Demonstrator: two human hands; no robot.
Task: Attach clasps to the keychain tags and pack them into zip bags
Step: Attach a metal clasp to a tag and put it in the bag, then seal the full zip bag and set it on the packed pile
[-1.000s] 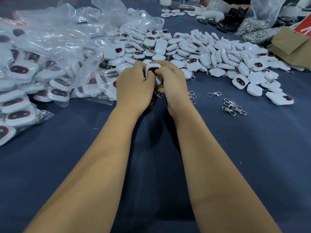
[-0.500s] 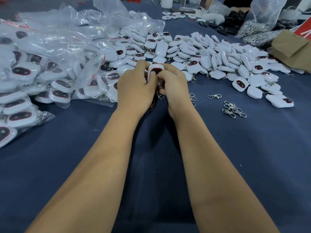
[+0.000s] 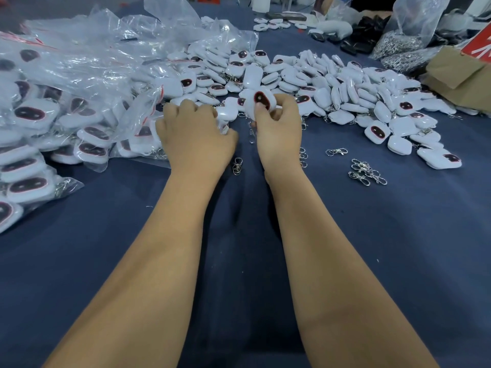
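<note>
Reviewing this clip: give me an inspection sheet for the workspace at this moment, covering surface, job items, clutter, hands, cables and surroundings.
Surface: dark blue table cloth, a few specks of lint.
Job's things: white keychain tag held up with its dark oval window toward the camera; loose tag pile beyond the hands; bagged tags heaped to the left; loose metal clasps to the right.
Clutter: empty clear bags; brown cardboard box; bags of metal parts.
Hands: right hand pinches the tag; left hand lies knuckles up, fingers curled at the bagged heap's edge, contents hidden.
Cables: nothing seen.
Surroundings: more tags and dark items at the far table end, blurred.
</note>
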